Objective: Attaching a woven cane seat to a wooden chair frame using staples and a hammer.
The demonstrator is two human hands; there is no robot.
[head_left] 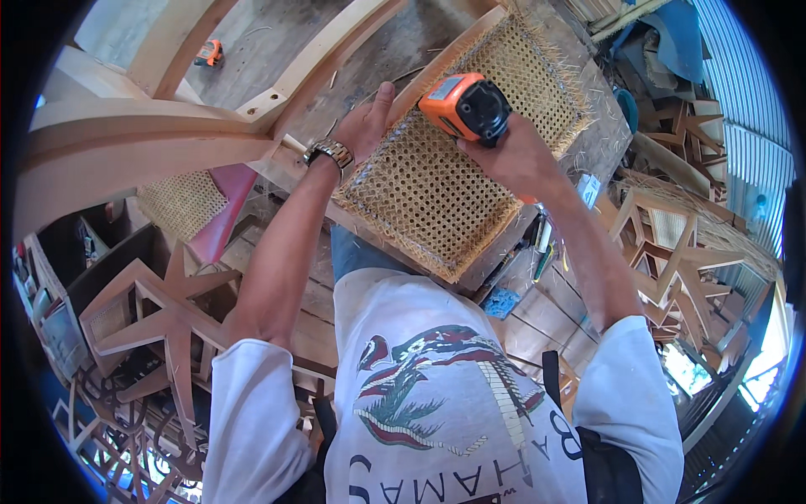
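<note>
A wooden panel frame covered with woven cane (437, 185) lies on the worktable in front of me, its cane edges frayed all round. My left hand (366, 126), with a watch at the wrist, holds the panel's left edge. Its thumb points away from me and its other fingers are mostly hidden. Over the middle of the cane, my right hand (519, 155) grips an orange-and-black handheld tool (468, 107) with a rounded body. The tool's working end is hidden, so I cannot tell whether it touches the panel.
A curved wooden chair frame (134, 139) stands at the left, close to my left forearm. An orange tape measure (209, 53) lies at the far left. Star-shaped wooden frames (172, 315) stand low on the left, with more wooden frames (672, 252) at the right. Corrugated sheeting (747, 109) walls the right.
</note>
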